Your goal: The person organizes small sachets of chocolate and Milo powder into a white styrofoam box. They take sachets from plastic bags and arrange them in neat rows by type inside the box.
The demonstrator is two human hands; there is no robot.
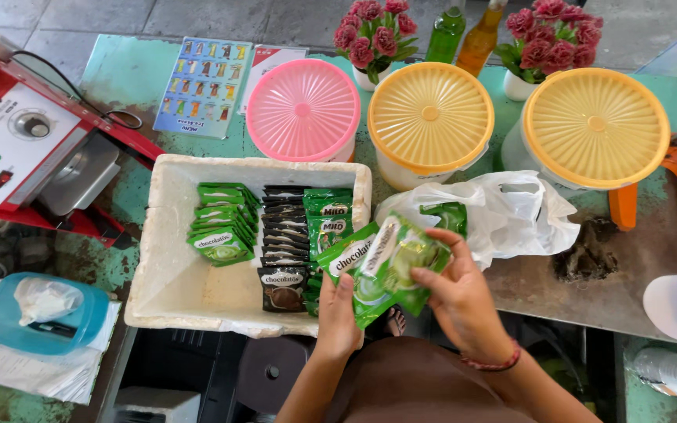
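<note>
Sachets [381, 266] of green foil fill both our hands: we hold a fanned bunch, the left hand [337, 313] gripping it from beneath with fingers curled shut around the lower edges, the right hand [456, 294] pinching the top packet between thumb and bent fingers [452, 243]. A red cord bracelet [495, 363] rings our right wrist.

Just left of the fingers stands a white foam box [168, 266], its rim touching the bunch. Inside it, nearest the fingers, a row of green sachets stands upright; next comes a row of dark brown packets [284, 251], then a separate stack of pale green packets [222, 223] further left. Just beyond the right fingers lies a crumpled white plastic bag [511, 215] with one more green sachet showing in its mouth.

Farther out on the worn green table [123, 74] stand three round tubs, one with a pink lid [303, 110] and two with yellow lids [431, 117], side by side. Behind them are two pots of red flowers [370, 31] and two bottles. Far left of the fingers sit a red and white machine [17, 133], a pale blue picture card [201, 74] and a blue tub [45, 313].
</note>
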